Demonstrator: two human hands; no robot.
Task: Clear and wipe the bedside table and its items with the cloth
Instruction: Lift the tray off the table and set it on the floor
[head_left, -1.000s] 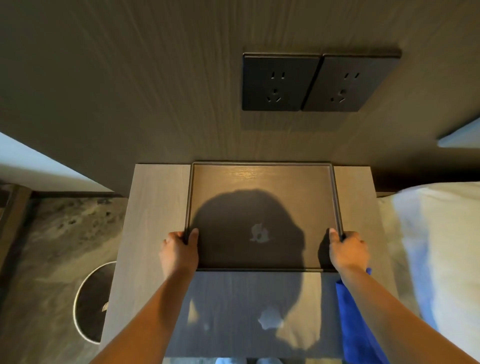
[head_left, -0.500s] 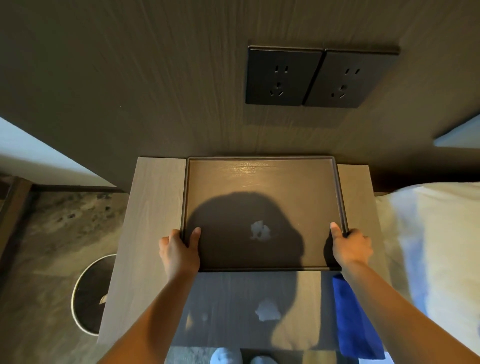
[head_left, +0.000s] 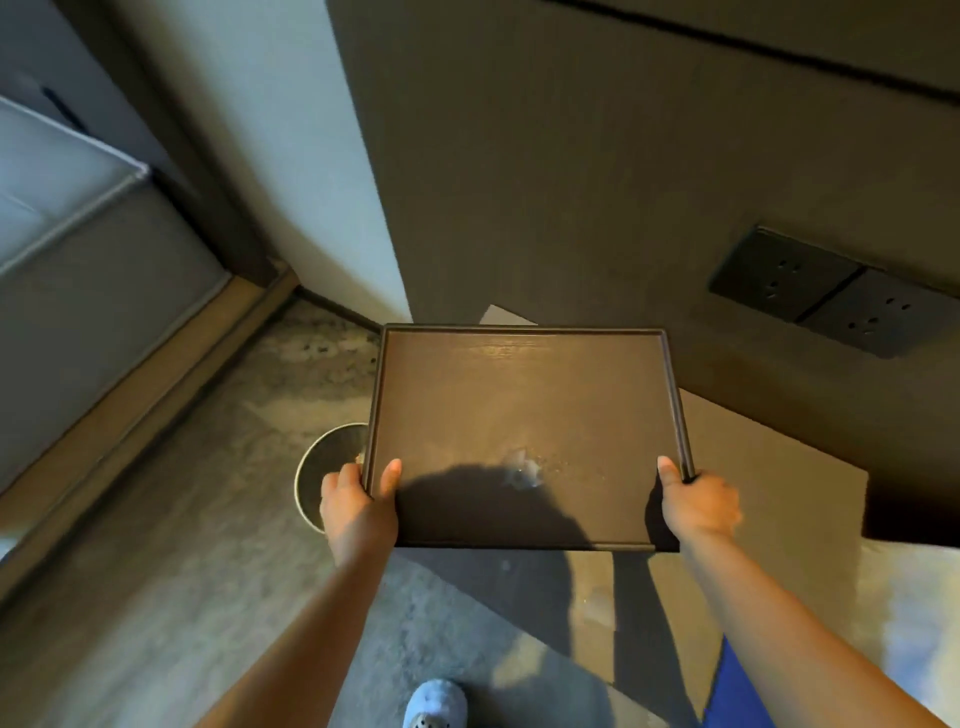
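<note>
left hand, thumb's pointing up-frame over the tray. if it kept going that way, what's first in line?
Nothing on the tray floor: the left hand would cross bare wood to the far rim, then likely the dark wall panel behind. Depth beyond the rim is unclear.

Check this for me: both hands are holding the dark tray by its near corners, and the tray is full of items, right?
Not quite. The head view shows the left hand and right hand gripping the tray at its near corners, but it holds only a small pale smudge.

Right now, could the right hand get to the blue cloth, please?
Probably not yet: the right hand is gripping the tray, as is the left hand. The blue cloth lies uncovered below that forearm.
</note>
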